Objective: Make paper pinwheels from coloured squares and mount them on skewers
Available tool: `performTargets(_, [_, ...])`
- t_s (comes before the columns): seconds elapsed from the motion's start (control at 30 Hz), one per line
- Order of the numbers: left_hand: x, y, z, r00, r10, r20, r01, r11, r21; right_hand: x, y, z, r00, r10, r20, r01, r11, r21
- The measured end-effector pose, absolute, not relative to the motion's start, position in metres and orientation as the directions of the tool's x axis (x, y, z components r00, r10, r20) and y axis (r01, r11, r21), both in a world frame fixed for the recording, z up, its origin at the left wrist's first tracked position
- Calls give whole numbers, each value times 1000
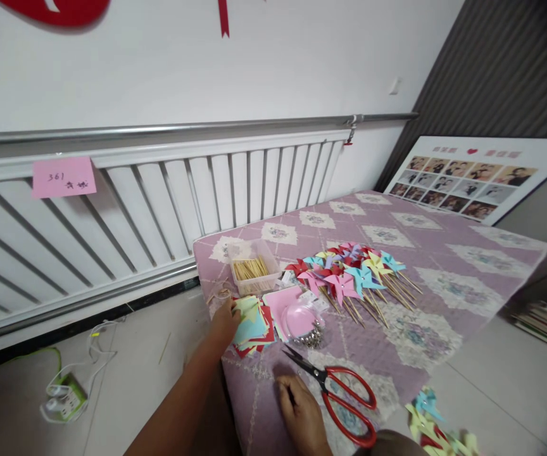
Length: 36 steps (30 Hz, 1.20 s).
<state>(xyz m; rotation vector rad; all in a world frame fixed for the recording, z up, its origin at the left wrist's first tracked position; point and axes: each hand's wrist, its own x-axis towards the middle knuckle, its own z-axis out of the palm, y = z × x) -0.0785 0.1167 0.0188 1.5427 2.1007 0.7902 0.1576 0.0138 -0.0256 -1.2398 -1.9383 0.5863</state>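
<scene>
My left hand [226,318] is at the left edge of a stack of coloured paper squares [249,330], its fingers closed on a pale yellow paper [249,308] on top. My right hand [301,408] rests on the tablecloth with fingers curled in; what they hold, if anything, is hidden. Beside it lie scissors [321,375] with red handles, blades pointing up and left. Beyond them a round clear dish [299,320] sits on pink paper [280,299], with small metallic pieces [312,335] at its near right side. Several finished paper pinwheels [349,275] on sticks lie in a pile to the right.
A clear plastic box [273,278] of thin wooden sticks [251,268] stands behind the paper. The patterned cloth [449,285] covers the table, against a white radiator [235,187]. A photo board [468,177] leans at the far right. More pinwheels [437,427] lie low at the right; a power strip [71,399] is on the floor.
</scene>
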Motion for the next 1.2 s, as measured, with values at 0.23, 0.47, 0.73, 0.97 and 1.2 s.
performTargets(0.23, [-72, 113, 18, -264, 964, -22, 728, 214, 652, 157, 14, -25, -254, 904, 343, 553, 426, -716])
performTargets(0.47, [-70, 108, 17, -175, 985, -14, 760, 144, 633, 157, 13, -24, -248, 909, 336, 565, 417, -712])
performTargets(0.73, [-65, 103, 29, 11, 1000, -14, 932, -5, 363, 157, 13, -24, -238, 908, 344, 567, 417, -710])
performTargets(0.97, [-58, 108, 38, 20, 998, -55, 965, -5, 260, 158, 14, -23, -230, 907, 352, 565, 419, -711])
performTargets(1.2, [-59, 113, 35, -21, 997, -75, 969, 38, 244, 159, 14, -27, -230, 903, 364, 576, 428, -697])
